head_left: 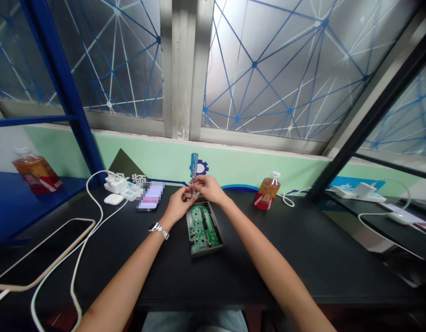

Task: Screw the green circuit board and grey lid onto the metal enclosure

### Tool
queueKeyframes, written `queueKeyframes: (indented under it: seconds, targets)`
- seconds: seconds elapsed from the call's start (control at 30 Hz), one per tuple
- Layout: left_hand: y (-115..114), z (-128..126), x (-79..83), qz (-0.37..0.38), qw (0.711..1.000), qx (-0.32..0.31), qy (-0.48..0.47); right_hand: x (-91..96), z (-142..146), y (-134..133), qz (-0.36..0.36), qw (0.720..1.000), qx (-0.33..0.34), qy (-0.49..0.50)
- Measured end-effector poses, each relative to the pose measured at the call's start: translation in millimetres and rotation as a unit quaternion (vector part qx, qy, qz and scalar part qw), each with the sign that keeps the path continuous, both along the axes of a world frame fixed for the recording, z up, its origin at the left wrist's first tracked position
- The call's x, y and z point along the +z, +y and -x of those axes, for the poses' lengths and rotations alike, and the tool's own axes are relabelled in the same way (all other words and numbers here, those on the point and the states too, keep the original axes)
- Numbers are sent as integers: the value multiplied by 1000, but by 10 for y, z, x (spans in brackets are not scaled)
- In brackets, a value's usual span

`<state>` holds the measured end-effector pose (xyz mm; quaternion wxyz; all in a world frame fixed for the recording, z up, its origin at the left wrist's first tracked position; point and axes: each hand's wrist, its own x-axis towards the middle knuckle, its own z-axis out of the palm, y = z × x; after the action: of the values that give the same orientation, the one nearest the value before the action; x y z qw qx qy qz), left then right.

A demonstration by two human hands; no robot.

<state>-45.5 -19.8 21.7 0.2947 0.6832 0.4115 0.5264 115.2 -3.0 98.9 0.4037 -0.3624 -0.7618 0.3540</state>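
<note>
A green circuit board in a grey metal case (202,229) lies on the black table (289,258) in front of me. A screwdriver with a blue translucent handle (194,167) stands upright over the board's far end. My right hand (206,188) grips its shaft just below the handle. My left hand (178,204), with a watch on the wrist, pinches at the shaft's lower part by the tip, close above the board's far edge. The tip itself is hidden behind my fingers.
A phone (43,258) on a white cable lies at the left, with a white charger (116,184), earbud case (114,199) and another phone (150,198) behind. Drink bottles stand at far left (36,173) and right of the board (267,191). A power strip (358,191) sits far right.
</note>
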Motion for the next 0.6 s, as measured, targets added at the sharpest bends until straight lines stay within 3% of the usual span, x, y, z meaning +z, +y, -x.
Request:
queueKeyframes:
  seconds: [0.3, 0.47, 0.6]
  targets:
    - [10, -55, -39, -8, 998, 68, -9, -85, 34, 65, -72, 994, -81, -29]
    - [39, -44, -51, 2, 997, 68, -26, -119, 53, 57, -81, 989, -115, -41]
    - [57, -11, -28, 30, 998, 36, -42, -101, 32, 40, -78, 991, -94, -57]
